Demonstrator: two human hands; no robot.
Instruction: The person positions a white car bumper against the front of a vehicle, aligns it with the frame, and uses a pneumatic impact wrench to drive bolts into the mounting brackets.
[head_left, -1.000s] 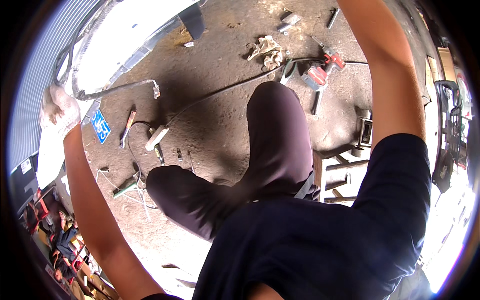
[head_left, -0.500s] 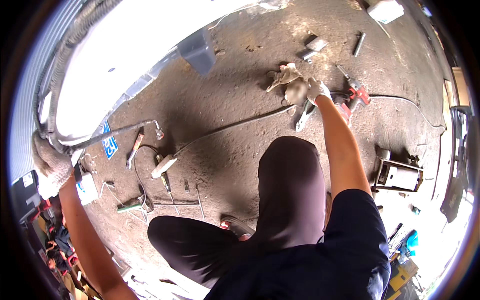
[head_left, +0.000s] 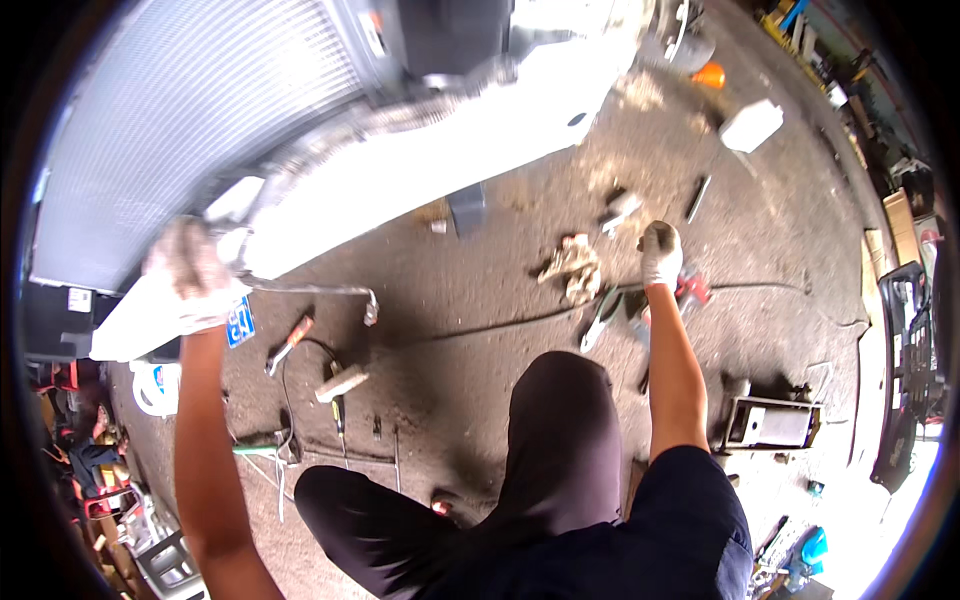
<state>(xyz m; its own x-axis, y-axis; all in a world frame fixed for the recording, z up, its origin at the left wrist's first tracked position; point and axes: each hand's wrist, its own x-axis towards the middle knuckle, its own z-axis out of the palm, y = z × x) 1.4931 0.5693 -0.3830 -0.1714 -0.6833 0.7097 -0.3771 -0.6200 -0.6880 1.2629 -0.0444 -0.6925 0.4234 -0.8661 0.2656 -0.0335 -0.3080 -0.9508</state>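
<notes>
Two gloved hands of mine are at work, well apart. My left hand is up against the lower end of the white panel, just beside the thin dark line that sticks out there over the floor. Blur hides the fingers, so I cannot tell whether they grip the panel or the line. My right hand is out over the floor, its fingers curled in; whether anything is inside them I cannot tell.

As far as I can judge, I'm partway: the line's end fitting hangs free, joined to nothing, while the corrugated hose lies along the panel's upper edge. How much else is left doesn't show.

Near my right hand lie the red drill, the pliers and a crumpled rag; nearer my knees, a hammer.

Farther out are the containers: a white jug beyond my right hand, and a white bottle with a blue label beside my left forearm. What either contains, I can't see.
</notes>
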